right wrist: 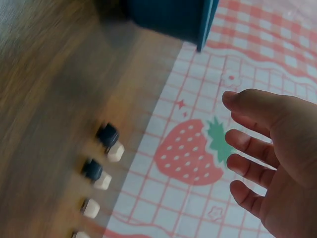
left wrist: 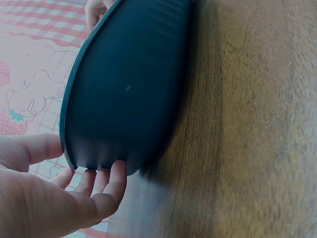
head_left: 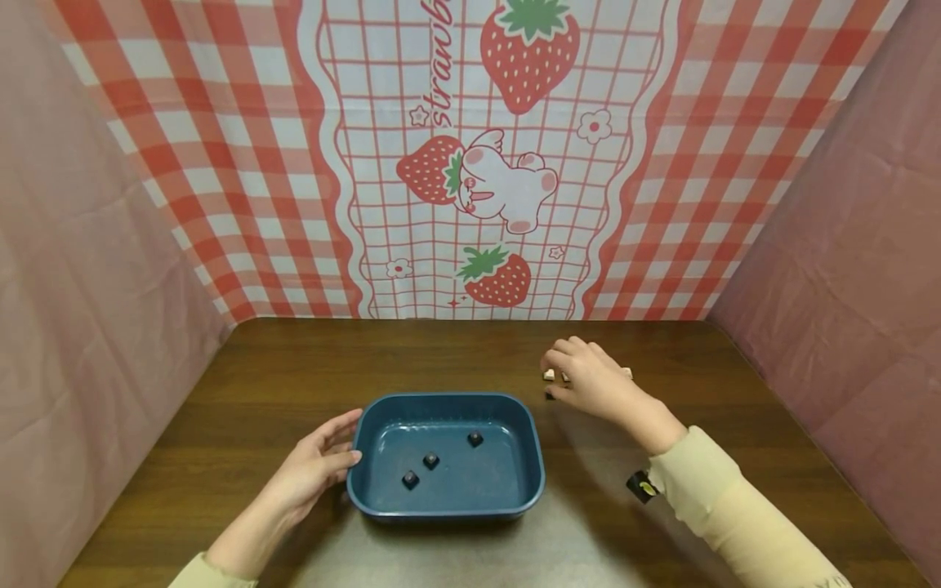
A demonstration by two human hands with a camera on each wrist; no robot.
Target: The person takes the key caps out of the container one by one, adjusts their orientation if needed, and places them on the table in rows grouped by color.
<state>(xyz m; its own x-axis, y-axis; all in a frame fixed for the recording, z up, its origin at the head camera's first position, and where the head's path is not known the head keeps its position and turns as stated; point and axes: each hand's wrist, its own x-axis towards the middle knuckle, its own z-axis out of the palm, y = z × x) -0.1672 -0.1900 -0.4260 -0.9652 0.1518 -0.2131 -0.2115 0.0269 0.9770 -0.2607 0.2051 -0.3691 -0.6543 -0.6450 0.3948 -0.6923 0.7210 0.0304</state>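
Note:
My left hand point(head_left: 312, 469) grips the left end of a dark blue plastic basin point(head_left: 444, 516). In the left wrist view its thumb is at the rim and its other fingers point(left wrist: 116, 186) bend against the outer wall. Three dark keycaps point(head_left: 430, 460) lie spread on the basin's floor. To the right of the basin my right hand point(head_left: 591, 380) hovers over a small group of black and white keycaps, partly hiding them. The right wrist view shows black keycaps point(right wrist: 92, 169) and white keycaps point(right wrist: 91, 208) in a row, below loosely bent fingers with nothing between them.
A small black piece with a yellow mark point(head_left: 642, 487) lies on the wooden table point(head_left: 294, 351) beside the right sleeve. A strawberry-print cloth point(head_left: 478, 204) hangs behind the table, and pink cloths point(head_left: 838, 204) hang along both sides.

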